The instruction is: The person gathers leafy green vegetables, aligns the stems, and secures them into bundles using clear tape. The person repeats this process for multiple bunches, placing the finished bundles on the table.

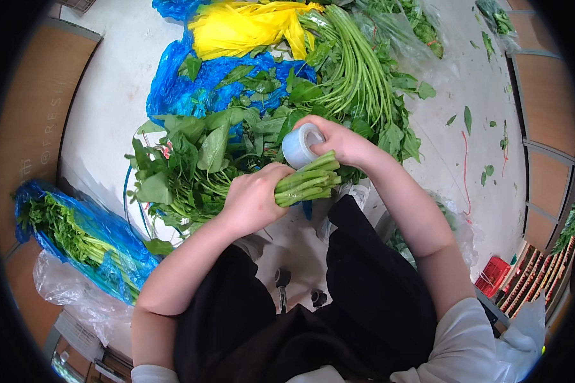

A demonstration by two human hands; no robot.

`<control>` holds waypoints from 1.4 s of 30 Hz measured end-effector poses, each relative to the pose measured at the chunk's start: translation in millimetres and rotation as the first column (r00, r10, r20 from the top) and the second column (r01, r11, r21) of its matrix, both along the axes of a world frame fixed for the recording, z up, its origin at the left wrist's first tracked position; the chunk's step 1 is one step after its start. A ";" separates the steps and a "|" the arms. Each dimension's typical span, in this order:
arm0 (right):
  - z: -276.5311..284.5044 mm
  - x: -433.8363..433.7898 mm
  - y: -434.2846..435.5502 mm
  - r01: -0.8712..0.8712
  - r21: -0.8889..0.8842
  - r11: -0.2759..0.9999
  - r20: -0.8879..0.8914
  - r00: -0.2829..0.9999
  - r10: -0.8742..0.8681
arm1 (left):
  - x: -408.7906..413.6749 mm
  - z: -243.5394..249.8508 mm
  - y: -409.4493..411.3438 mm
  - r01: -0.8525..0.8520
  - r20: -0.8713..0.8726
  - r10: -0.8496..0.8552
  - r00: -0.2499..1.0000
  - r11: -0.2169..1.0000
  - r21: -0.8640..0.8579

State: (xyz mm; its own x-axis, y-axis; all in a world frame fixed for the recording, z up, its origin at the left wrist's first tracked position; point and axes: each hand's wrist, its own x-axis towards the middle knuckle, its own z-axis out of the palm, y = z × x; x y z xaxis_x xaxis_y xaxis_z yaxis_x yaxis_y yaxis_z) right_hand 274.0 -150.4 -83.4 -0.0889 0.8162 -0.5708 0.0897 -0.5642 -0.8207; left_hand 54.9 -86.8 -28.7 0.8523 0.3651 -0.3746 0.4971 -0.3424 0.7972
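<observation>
A bunch of leafy green stems [306, 184] is gripped in my left hand [256, 198], its cut ends pointing right and its broad leaves [172, 163] spreading left. My right hand [338, 143] holds a roll of clear tape or film [299, 146] just above the cut ends, with fingers around its rim and in its core. Whether a strip of it touches the stems, I cannot tell. Beyond my hands, a larger heap of long green stems [359, 72] lies on the floor beside loose leaves and a blue plastic bag [172, 81].
Yellow plastic strips or bags [249, 28] lie at the top. Celery-like greens in a blue bag [91, 244] lie at the left. Clear bags of greens [426, 28] are at the upper right. Red string [466, 177] and leaf scraps dot the floor. A red basket [493, 275] stands lower right.
</observation>
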 end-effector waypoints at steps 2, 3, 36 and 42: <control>0.4 -3.9 -6.3 -0.002 -0.107 0.994 -0.028 1.000 -0.001 | -2.5 -3.2 1.2 -0.065 0.032 0.065 0.997 0.998 0.003; -0.2 -4.7 -8.7 -0.003 -0.159 0.987 -0.042 0.999 -0.004 | -4.0 -3.8 2.1 -0.097 0.048 0.096 0.994 0.995 0.004; 90.0 -27.5 37.3 -0.601 0.626 0.497 0.735 0.667 -0.119 | 9.3 -6.5 19.4 -0.033 -0.190 0.032 0.981 0.999 -0.001; 91.4 -18.0 51.7 -0.490 0.574 0.656 0.506 0.842 0.187 | 7.0 -16.3 17.5 0.198 -0.298 -0.157 0.942 0.974 0.112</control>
